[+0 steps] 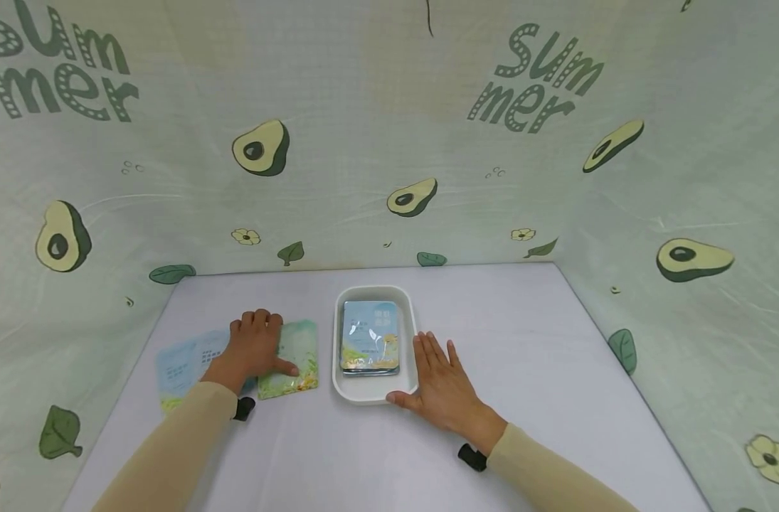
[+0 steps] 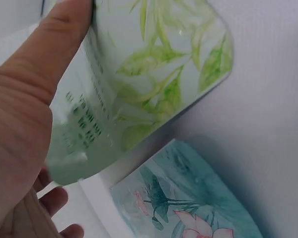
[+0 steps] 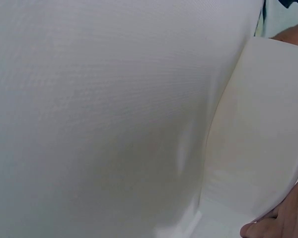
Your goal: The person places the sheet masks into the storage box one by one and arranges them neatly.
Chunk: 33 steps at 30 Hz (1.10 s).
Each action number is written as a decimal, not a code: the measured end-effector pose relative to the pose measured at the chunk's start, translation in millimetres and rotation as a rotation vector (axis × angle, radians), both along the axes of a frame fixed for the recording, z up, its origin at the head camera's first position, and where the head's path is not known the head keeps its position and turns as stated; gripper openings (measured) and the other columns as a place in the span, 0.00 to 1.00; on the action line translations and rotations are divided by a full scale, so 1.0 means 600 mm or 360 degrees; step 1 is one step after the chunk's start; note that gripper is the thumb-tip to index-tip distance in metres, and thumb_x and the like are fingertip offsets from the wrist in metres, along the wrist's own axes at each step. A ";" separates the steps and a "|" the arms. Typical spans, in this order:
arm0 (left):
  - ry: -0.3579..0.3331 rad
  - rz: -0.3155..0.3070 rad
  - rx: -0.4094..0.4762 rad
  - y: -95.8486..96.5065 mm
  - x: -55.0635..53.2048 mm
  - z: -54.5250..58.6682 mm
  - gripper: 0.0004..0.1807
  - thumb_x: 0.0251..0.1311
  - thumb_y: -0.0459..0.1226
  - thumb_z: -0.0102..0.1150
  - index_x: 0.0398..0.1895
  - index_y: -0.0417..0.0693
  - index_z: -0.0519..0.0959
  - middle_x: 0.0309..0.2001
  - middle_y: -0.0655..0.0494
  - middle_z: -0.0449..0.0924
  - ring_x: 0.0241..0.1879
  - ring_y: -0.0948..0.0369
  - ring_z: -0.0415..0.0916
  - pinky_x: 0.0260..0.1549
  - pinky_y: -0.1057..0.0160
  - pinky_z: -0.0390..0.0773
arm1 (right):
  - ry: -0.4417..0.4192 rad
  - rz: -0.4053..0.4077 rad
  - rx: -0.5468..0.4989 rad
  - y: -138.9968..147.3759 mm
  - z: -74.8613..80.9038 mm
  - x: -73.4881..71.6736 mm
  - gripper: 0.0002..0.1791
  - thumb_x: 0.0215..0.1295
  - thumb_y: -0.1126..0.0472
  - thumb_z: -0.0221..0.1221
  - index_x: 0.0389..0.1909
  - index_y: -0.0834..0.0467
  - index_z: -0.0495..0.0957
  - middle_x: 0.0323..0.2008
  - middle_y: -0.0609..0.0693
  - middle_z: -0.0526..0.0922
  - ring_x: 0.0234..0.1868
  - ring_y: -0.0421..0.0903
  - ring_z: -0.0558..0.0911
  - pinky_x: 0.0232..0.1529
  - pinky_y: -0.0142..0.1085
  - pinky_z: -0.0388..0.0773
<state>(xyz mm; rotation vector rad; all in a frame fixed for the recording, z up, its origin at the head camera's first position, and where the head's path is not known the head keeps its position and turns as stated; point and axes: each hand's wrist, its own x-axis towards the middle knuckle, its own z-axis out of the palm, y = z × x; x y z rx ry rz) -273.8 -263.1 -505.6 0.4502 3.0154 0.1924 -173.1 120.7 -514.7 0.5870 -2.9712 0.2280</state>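
My left hand [image 1: 255,345] grips a flat green packet [image 1: 289,380] with a leaf print, left of the tray. In the left wrist view the thumb lies over the green packet [image 2: 149,84], with several fingertips showing behind its lower edge. Blue flat packets [image 1: 181,366] lie under and beyond the left forearm. My right hand [image 1: 440,387] rests with straight fingers along the right side of a white tray [image 1: 366,391]. A stack of blue packets [image 1: 370,334] lies in the tray. Up close, the tray's wall [image 3: 256,134] fills the right wrist view's right side.
A white cloth [image 1: 511,341] covers the table. Behind it and on both sides hangs a printed curtain [image 1: 338,107] with avocados. A teal packet with pink lotus flowers [image 2: 188,198] lies close below the green one in the left wrist view.
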 end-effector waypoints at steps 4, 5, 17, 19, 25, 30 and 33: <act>0.0191 0.0021 -0.0014 0.003 0.003 0.002 0.65 0.36 0.68 0.83 0.66 0.32 0.63 0.64 0.27 0.63 0.66 0.28 0.56 0.63 0.24 0.58 | -0.0015 -0.0002 -0.0008 0.000 0.001 0.002 0.66 0.66 0.16 0.47 0.82 0.70 0.52 0.81 0.68 0.58 0.83 0.64 0.56 0.80 0.66 0.50; 0.0257 0.0029 -0.0011 0.004 0.004 0.003 0.64 0.36 0.67 0.84 0.65 0.32 0.63 0.63 0.27 0.63 0.66 0.28 0.56 0.63 0.25 0.58 | -0.0019 -0.0004 -0.0002 0.000 0.001 0.002 0.66 0.66 0.16 0.47 0.82 0.70 0.52 0.81 0.68 0.57 0.83 0.64 0.56 0.80 0.66 0.50; 0.0759 0.0088 0.0124 0.017 0.031 0.015 0.52 0.41 0.52 0.89 0.58 0.34 0.63 0.58 0.32 0.62 0.62 0.33 0.56 0.59 0.34 0.59 | -0.0063 -0.0011 0.0013 -0.001 0.005 0.004 0.66 0.67 0.17 0.47 0.82 0.69 0.51 0.82 0.68 0.56 0.84 0.63 0.54 0.81 0.66 0.49; 0.0785 0.0097 0.0170 0.017 0.038 0.016 0.50 0.43 0.49 0.89 0.58 0.34 0.64 0.58 0.31 0.62 0.62 0.33 0.56 0.59 0.34 0.58 | -0.0062 -0.0013 0.0015 -0.002 0.006 0.004 0.66 0.67 0.17 0.47 0.82 0.70 0.52 0.81 0.68 0.56 0.84 0.63 0.54 0.81 0.66 0.49; 0.0907 0.0065 0.0361 0.015 0.064 0.016 0.39 0.48 0.36 0.85 0.58 0.36 0.69 0.57 0.30 0.63 0.60 0.33 0.61 0.59 0.32 0.63 | -0.0066 -0.0009 0.0010 -0.002 0.007 0.003 0.66 0.67 0.17 0.46 0.82 0.69 0.51 0.82 0.67 0.55 0.84 0.63 0.54 0.81 0.66 0.49; 0.0815 0.0025 0.0579 0.010 0.088 0.014 0.30 0.60 0.25 0.72 0.62 0.39 0.69 0.57 0.29 0.64 0.40 0.41 0.74 0.37 0.46 0.80 | -0.0052 0.0005 0.0001 -0.002 0.008 0.003 0.66 0.67 0.17 0.46 0.82 0.70 0.51 0.81 0.68 0.56 0.84 0.63 0.54 0.80 0.66 0.49; 0.0675 0.0023 0.0689 0.007 0.098 0.015 0.27 0.68 0.24 0.62 0.68 0.43 0.67 0.57 0.33 0.67 0.27 0.52 0.71 0.22 0.57 0.74 | -0.0056 0.0005 0.0001 -0.001 0.009 0.003 0.65 0.67 0.18 0.47 0.82 0.70 0.51 0.81 0.68 0.56 0.84 0.63 0.54 0.81 0.66 0.49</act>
